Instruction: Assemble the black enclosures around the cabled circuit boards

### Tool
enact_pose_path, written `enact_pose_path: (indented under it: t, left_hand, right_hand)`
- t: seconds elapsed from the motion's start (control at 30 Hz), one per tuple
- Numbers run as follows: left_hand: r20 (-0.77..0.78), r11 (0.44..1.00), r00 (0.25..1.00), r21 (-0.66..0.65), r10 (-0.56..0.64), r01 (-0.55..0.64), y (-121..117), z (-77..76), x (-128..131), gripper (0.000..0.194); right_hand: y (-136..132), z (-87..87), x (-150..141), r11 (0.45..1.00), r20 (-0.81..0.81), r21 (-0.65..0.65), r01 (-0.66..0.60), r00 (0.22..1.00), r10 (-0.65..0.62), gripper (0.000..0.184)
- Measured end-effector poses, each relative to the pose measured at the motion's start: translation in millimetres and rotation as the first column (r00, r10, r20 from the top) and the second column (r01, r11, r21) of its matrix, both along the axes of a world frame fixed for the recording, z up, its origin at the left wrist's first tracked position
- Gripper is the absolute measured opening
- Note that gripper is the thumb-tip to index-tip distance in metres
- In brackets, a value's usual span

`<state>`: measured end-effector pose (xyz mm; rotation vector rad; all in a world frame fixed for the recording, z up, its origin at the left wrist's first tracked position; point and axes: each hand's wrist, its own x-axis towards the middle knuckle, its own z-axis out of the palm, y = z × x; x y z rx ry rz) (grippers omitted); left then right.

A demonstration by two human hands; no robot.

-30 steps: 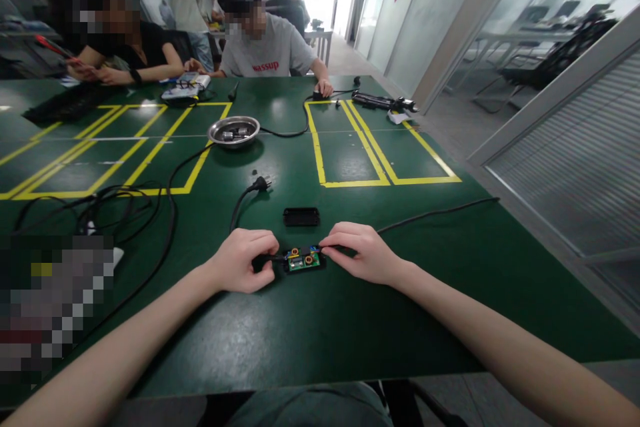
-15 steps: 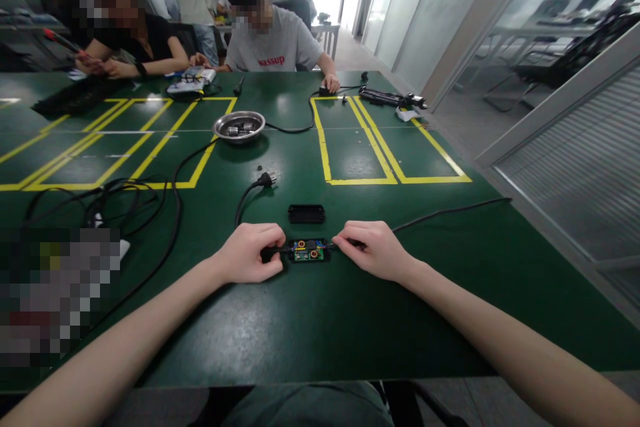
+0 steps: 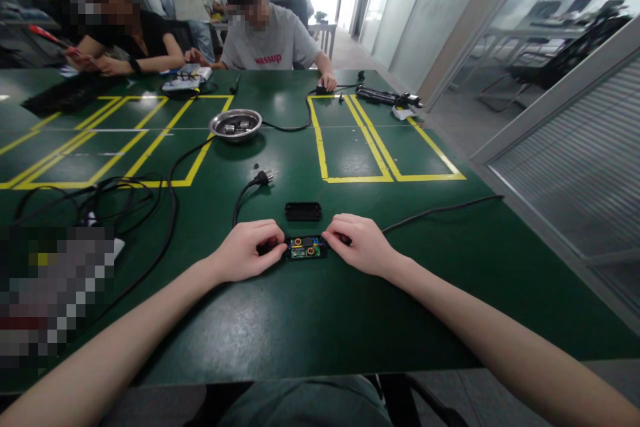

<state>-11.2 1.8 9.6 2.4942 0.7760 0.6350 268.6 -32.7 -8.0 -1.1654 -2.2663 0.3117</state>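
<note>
Head view shows one open black case point(image 3: 327, 254) on the green table point(image 3: 280, 333), and it lies between the two hands of the person, at the near side of the scene. The long axis of this case goes from left to right, so one short end faces each hand: the case is to the right of the left hand point(image 3: 251, 251) and to the left of the right hand point(image 3: 361, 245). Neither hand is clearly nearer, because the fingertips of both are at its ends. On the left, the thumb and forefinger come together and seem to pinch the left cord point(image 3: 237, 205) close to where it meets the case. On the right, the tips are also pressed together, it seems on the right cord point(image 3: 445, 211) at the other end; the exact contact is too small to tell. By count, inside the case there is one green circuit board point(image 3: 301, 253), and on it two copper-coloured rings point(image 3: 311, 251). One black cover point(image 3: 303, 211) rests just beyond the case on the far side, apart from it, with its long axis in about the same direction. One plug point(image 3: 262, 178) lies farther and a little left, on the end of the left cord. Still farther to the left stands one metal bowl point(image 3: 235, 136) with at least two metal parts point(image 3: 230, 129) in it; their full number I cannot count.
</note>
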Motion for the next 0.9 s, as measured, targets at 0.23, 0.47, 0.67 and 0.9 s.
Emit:
enact_pose_path:
  t: [0.23,0.47,0.67,0.9]
  left_hand:
    - [-0.02,0.99,0.998,-0.126,0.058,-0.06,-1.2,1.0,3.0,0.024]
    - [-0.106,0.965,0.99,-0.234,0.093,-0.115,-0.1,6.1,5.2,0.029]
    - [-0.1,0.967,0.989,-0.22,0.108,-0.128,-1.0,4.9,6.0,0.029]
    - [-0.002,0.98,0.984,-0.087,0.178,-0.178,3.3,1.4,1.5,0.029]
  right_hand:
    - [0.6,0.7,-5.2,0.995,0.05,-0.099,0.018,0.999,-0.013,0.026]
    - [3.1,6.3,-4.8,0.99,0.11,-0.14,0.016,0.994,-0.001,0.023]
    - [6.7,4.9,-6.6,0.994,0.074,-0.105,-0.004,0.997,0.011,0.024]
    - [9.2,3.9,-2.1,0.997,0.004,-0.069,0.031,1.0,-0.03,0.021]
